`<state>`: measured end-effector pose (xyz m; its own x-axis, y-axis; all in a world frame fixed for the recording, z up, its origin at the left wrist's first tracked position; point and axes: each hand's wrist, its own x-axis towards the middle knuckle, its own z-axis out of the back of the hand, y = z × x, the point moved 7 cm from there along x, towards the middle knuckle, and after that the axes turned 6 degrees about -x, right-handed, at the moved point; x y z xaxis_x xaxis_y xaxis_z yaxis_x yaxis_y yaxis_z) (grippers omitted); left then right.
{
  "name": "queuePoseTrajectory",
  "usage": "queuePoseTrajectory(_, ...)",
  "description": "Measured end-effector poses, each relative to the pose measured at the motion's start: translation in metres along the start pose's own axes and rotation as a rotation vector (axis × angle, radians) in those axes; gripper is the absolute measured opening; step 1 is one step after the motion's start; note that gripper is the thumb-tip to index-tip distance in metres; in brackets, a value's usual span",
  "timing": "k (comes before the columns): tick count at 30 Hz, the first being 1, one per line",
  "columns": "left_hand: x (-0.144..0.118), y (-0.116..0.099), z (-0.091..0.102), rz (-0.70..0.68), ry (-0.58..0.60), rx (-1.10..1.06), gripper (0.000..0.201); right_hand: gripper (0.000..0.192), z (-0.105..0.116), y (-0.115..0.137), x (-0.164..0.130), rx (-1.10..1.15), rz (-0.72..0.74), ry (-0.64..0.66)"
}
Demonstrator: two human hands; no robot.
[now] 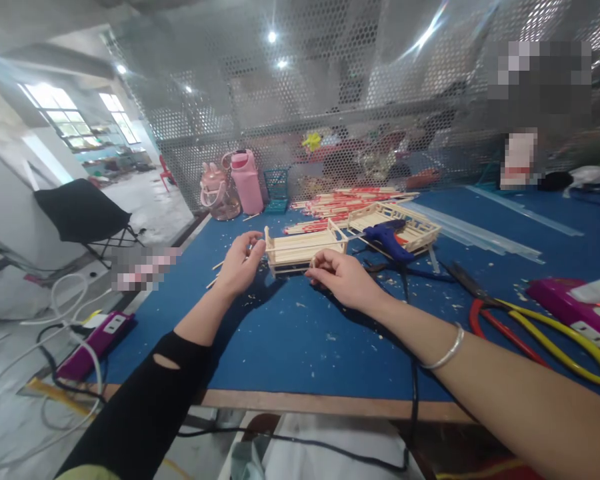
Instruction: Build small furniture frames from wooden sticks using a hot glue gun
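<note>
Head view: left hand (240, 263) and right hand (343, 277) pinch the small stick frame (303, 250) at opposite ends, fingers pressed together; steady, even pressure should keep it square on the table (300, 333).

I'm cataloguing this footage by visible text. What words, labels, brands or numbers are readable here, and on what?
No text can be read.
Magenta box: white label, print too small.
Purple power strip: no readable marking.
Pink bottle: no legible label.
Red-printed sticks: print too blurred.
The wooden stick frame, held between left hand and right hand, bears none.
</note>
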<state>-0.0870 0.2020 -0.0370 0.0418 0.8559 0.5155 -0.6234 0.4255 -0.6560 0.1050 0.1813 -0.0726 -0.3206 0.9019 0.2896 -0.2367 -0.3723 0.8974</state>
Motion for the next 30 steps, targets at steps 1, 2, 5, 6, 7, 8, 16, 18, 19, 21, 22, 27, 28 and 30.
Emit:
queuePoseTrajectory(1, -0.002, -0.003, 0.000, -0.039, -0.010, 0.039, 0.049, 0.010, 0.001, 0.000, 0.000, -0.012, 0.008, -0.009)
queuePoseTrajectory(2, -0.004, -0.010, 0.000, -0.108, -0.030, 0.089, 0.051, 0.010, 0.001, 0.000, 0.000, -0.008, 0.006, -0.011)
queuePoseTrajectory(5, -0.005, -0.036, -0.008, -0.346, -0.037, 0.256, 0.060, 0.008, -0.005, 0.001, -0.001, 0.036, -0.019, 0.017)
queuePoseTrajectory(6, -0.005, -0.042, -0.014, -0.376, -0.006, 0.288, 0.053, 0.007, -0.007, 0.002, -0.001, 0.044, -0.027, 0.033)
queuePoseTrajectory(7, -0.004, -0.044, -0.019, -0.374, 0.031, 0.298, 0.041, 0.007, -0.009, 0.003, -0.001, 0.049, -0.034, 0.049)
queuePoseTrajectory(8, -0.003, -0.045, -0.022, -0.352, 0.057, 0.289, 0.029, 0.007, -0.011, 0.005, -0.002, 0.056, -0.035, 0.058)
queuePoseTrajectory(16, -0.006, -0.011, 0.003, 0.016, 0.005, 0.098, 0.060, 0.013, 0.003, 0.013, -0.002, 0.079, 0.008, -0.051)
queuePoseTrajectory(18, -0.010, 0.000, -0.003, 0.143, 0.077, -0.065, 0.074, 0.013, 0.004, 0.012, -0.002, 0.147, -0.011, -0.045)
queuePoseTrajectory(19, -0.011, 0.001, -0.009, 0.171, 0.098, -0.148, 0.080, 0.014, 0.004, 0.011, -0.002, 0.182, -0.023, -0.044)
queuePoseTrajectory(21, -0.015, -0.001, -0.019, 0.185, 0.094, -0.272, 0.085, 0.016, 0.003, 0.008, -0.001, 0.259, -0.066, -0.062)
queuePoseTrajectory(22, -0.016, -0.003, -0.023, 0.189, 0.075, -0.303, 0.083, 0.018, 0.004, 0.006, -0.001, 0.296, -0.092, -0.080)
queuePoseTrajectory(27, -0.019, -0.014, -0.030, 0.157, -0.012, -0.261, 0.062, 0.016, 0.006, 0.001, 0.002, 0.339, -0.114, -0.163)
queuePoseTrajectory(28, -0.019, -0.016, -0.031, 0.139, 0.005, -0.247, 0.060, 0.015, 0.006, 0.000, 0.003, 0.338, -0.112, -0.180)
queuePoseTrajectory(30, -0.019, -0.020, -0.033, 0.107, 0.049, -0.234, 0.054, 0.015, 0.005, -0.001, 0.005, 0.355, -0.123, -0.205)
